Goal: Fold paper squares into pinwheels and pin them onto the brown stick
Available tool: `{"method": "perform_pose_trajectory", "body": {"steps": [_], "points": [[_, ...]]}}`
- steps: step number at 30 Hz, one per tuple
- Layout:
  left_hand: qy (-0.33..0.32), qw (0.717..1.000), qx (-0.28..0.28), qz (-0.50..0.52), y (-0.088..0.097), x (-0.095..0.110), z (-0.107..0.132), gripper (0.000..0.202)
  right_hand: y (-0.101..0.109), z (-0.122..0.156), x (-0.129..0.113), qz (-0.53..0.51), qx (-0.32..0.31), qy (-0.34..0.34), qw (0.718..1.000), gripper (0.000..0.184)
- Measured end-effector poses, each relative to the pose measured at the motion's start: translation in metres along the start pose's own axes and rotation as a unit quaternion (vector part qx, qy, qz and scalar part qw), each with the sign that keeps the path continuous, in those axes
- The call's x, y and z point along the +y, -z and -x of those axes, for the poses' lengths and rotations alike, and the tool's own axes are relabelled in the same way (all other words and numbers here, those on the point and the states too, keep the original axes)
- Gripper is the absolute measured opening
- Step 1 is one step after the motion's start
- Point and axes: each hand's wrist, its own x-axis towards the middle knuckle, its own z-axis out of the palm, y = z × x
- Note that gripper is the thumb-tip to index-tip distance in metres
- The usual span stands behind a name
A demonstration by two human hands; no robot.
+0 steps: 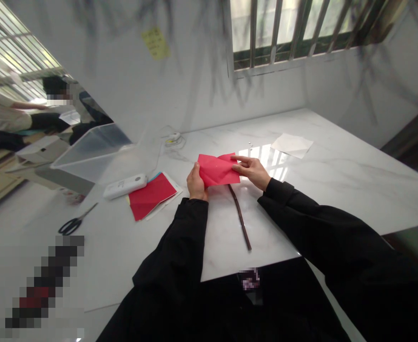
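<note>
A folded sheet of red paper (218, 170) is held just above the white marble table (337, 175) between both hands. My left hand (196, 183) grips its left edge with fingers curled round it. My right hand (252, 170) pinches the right edge, fingers stretched along the fold. A thin dark brown stick (240, 217) lies on the table right below the paper, running toward me.
A stack of coloured paper with a red sheet on top (151, 195) lies to the left, a white device (125, 186) beside it. Black scissors (76, 221) lie further left. A clear plastic bin (91, 153) stands behind. White paper (292, 144) lies far right. A person sits far left.
</note>
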Motion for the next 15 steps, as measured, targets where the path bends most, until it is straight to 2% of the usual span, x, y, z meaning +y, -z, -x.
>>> {"method": "perform_pose_trajectory", "body": {"steps": [2,4,8,10,13,15], "points": [[0.041,0.999,0.003,0.027,-0.003,0.007,0.003,0.032,0.004,-0.002,0.003,0.010,-0.002,0.004,1.000,0.079],[0.085,0.995,-0.019,0.054,-0.004,0.017,0.005,0.026,0.010,-0.005,0.005,0.022,-0.007,0.001,1.000,0.083],[0.178,0.971,-0.133,0.087,-0.002,0.036,0.011,0.032,0.023,-0.009,0.007,0.031,-0.035,-0.028,0.999,0.090],[0.220,0.958,-0.169,0.071,-0.001,0.041,0.016,0.031,0.027,-0.010,0.006,0.036,-0.061,-0.037,0.997,0.092],[0.264,0.952,-0.152,0.027,-0.002,0.042,0.020,0.031,0.027,-0.009,0.004,0.034,-0.094,-0.042,0.994,0.096],[0.254,0.959,-0.123,0.010,0.000,0.047,0.016,0.031,0.025,-0.009,0.004,0.022,-0.084,-0.050,0.995,0.099]]}}
